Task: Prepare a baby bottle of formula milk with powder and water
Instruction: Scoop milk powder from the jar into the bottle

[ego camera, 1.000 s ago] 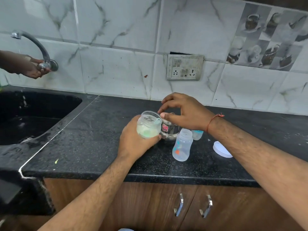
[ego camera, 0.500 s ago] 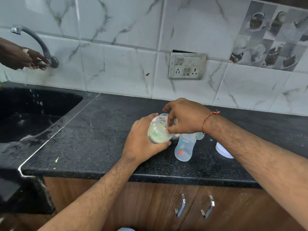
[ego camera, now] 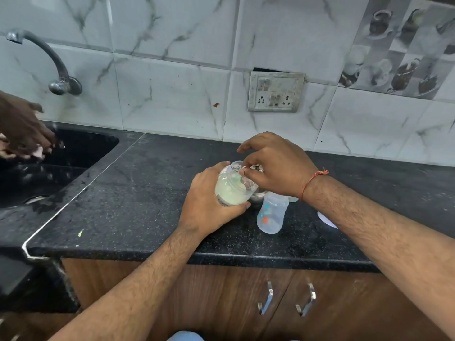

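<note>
Black stone bench (ego camera: 138, 198): near its front edge, left hand (ego camera: 209, 205) grips a tilted powder jar (ego camera: 232, 188); right hand (ego camera: 273, 166) pinches inside its mouth, beside the baby bottle (ego camera: 272, 212).

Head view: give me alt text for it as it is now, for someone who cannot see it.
The left hand holds a tilted clear jar of pale powder over a black counter while the right hand reaches its fingers into the jar's mouth. An open baby bottle stands beside them.

A clear jar (ego camera: 231, 190) of pale powder is tilted above the bench, mouth open toward the right. Just right of it an empty, translucent bottle (ego camera: 272, 212) with coloured prints stands upright, uncapped.
</note>
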The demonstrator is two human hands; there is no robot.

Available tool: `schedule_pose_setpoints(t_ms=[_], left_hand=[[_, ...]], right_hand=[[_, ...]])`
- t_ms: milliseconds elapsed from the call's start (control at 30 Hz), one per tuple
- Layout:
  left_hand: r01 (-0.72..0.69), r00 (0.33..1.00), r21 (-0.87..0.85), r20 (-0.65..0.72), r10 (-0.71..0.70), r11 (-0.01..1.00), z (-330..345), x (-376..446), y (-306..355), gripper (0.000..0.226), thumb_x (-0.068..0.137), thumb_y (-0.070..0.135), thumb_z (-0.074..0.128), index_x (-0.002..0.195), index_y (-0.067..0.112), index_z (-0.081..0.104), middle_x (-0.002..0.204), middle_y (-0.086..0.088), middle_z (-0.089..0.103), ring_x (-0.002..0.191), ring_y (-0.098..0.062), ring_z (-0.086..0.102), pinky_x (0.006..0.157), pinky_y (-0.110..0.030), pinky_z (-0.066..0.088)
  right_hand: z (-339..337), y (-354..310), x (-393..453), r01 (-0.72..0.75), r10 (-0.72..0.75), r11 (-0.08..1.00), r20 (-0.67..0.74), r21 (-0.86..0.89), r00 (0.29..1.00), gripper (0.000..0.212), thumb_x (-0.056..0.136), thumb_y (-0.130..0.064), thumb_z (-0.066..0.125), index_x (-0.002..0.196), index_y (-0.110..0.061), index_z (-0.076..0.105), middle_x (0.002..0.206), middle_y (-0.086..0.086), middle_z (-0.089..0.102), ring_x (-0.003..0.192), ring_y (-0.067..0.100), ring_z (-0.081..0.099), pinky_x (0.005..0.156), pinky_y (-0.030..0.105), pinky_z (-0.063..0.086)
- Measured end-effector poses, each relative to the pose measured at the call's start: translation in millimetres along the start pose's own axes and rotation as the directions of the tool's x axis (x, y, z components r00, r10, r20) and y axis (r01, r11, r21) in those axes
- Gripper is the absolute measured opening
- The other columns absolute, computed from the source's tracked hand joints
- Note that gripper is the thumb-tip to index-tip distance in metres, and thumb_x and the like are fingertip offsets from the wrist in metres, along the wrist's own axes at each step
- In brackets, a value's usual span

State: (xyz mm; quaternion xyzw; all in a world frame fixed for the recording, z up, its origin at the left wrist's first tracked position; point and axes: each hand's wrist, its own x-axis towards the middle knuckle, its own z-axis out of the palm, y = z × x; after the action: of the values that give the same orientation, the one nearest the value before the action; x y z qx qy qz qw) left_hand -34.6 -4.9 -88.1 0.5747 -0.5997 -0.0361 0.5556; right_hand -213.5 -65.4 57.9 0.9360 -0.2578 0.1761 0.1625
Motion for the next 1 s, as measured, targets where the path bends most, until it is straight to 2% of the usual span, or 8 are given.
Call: schedule_pose_setpoints(t_ms=[133, 267, 433, 600, 767, 867, 1000], left_hand=[[0.000, 1.000, 0.017, 0.007, 0.000, 1.000, -1.2, 0.9, 0.4, 0.102, 0.064, 0.055, 0.100, 0.154, 0.037, 0.056, 0.139, 0.019, 0.064, 0.136, -0.012, 0.058, 0.111, -0.046, 0.054], [0.006, 1.000, 0.015, 0.012, -0.006, 1.000, -1.5, 0.8, 1.4, 0.102, 0.065, 0.054, 0.100, 0.155, 0.035, 0.056, 0.140, 0.018, 0.064, 0.137, -0.013, 0.058, 0.112, -0.045, 0.054], [0.000, 1.000, 0.011, 0.028, 0.000, 1.000, -1.5, 2.2, 2.3, 0.101, 0.066, 0.054, 0.101, 0.155, 0.034, 0.057, 0.140, 0.017, 0.066, 0.136, -0.015, 0.060, 0.111, -0.046, 0.055], [0.008, 0.999, -0.010, 0.047, -0.008, 1.000, -1.0, 2.3, 1.1, 0.101, 0.066, 0.053, 0.101, 0.154, 0.033, 0.057, 0.138, 0.014, 0.068, 0.133, -0.019, 0.064, 0.109, -0.048, 0.056], [0.016, 0.998, -0.025, 0.068, -0.014, 1.000, -0.6, 4.6, -1.9, 0.101, 0.066, 0.054, 0.101, 0.155, 0.033, 0.057, 0.141, 0.013, 0.069, 0.135, -0.020, 0.065, 0.112, -0.048, 0.055], [0.028, 0.998, -0.019, 0.065, -0.026, 0.999, -0.4, 3.6, -2.8, 0.103, 0.066, 0.058, 0.100, 0.156, 0.035, 0.056, 0.142, 0.015, 0.068, 0.136, -0.018, 0.064, 0.113, -0.048, 0.055], [0.035, 0.998, 0.003, 0.045, -0.035, 0.999, -1.8, 3.5, -0.2, 0.102, 0.065, 0.063, 0.099, 0.155, 0.037, 0.057, 0.143, 0.018, 0.068, 0.136, -0.015, 0.063, 0.113, -0.048, 0.055]], right_hand=[[3.4, 1.7, 0.7, -0.026, 0.026, 1.000, 0.036, 0.017, 0.999, 0.026, 0.100, -0.045, 0.063, 0.105, -0.031, 0.084, 0.142, -0.014, 0.062, 0.137, 0.015, 0.047, 0.111, 0.037, 0.038], [8.1, 1.6, 1.4, -0.072, 0.061, 0.992, 0.101, 0.100, 0.993, 0.022, 0.099, -0.043, 0.065, 0.101, -0.031, 0.084, 0.147, -0.015, 0.057, 0.140, 0.014, 0.042, 0.113, 0.036, 0.032], [12.4, 1.8, 1.4, -0.140, 0.096, 0.964, 0.193, 0.228, 0.976, 0.017, 0.097, -0.040, 0.068, 0.096, -0.032, 0.082, 0.151, -0.017, 0.051, 0.141, 0.012, 0.040, 0.118, 0.039, 0.032], [13.4, -0.1, 3.4, -0.230, 0.156, 0.898, 0.218, 0.376, 0.963, 0.016, 0.098, -0.036, 0.068, 0.090, -0.029, 0.080, 0.152, -0.017, 0.050, 0.138, 0.010, 0.044, 0.119, 0.047, 0.032], [9.5, 5.2, 5.3, -0.321, 0.236, 0.804, 0.228, 0.500, 0.945, 0.021, 0.101, -0.031, 0.067, 0.101, -0.018, 0.083, 0.154, -0.013, 0.049, 0.132, 0.010, 0.053, 0.118, 0.048, 0.036], [9.6, 8.6, 5.7, -0.370, 0.286, 0.721, 0.235, 0.586, 0.929, 0.021, 0.101, -0.031, 0.068, 0.089, -0.020, 0.081, 0.151, -0.013, 0.049, 0.129, 0.010, 0.057, 0.118, 0.049, 0.038], [9.8, 17.3, 6.3, -0.418, 0.359, 0.692, 0.222, 0.589, 0.907, 0.026, 0.101, -0.035, 0.067, 0.079, -0.027, 0.079, 0.139, -0.021, 0.053, 0.133, 0.004, 0.052, 0.125, 0.061, 0.015]])
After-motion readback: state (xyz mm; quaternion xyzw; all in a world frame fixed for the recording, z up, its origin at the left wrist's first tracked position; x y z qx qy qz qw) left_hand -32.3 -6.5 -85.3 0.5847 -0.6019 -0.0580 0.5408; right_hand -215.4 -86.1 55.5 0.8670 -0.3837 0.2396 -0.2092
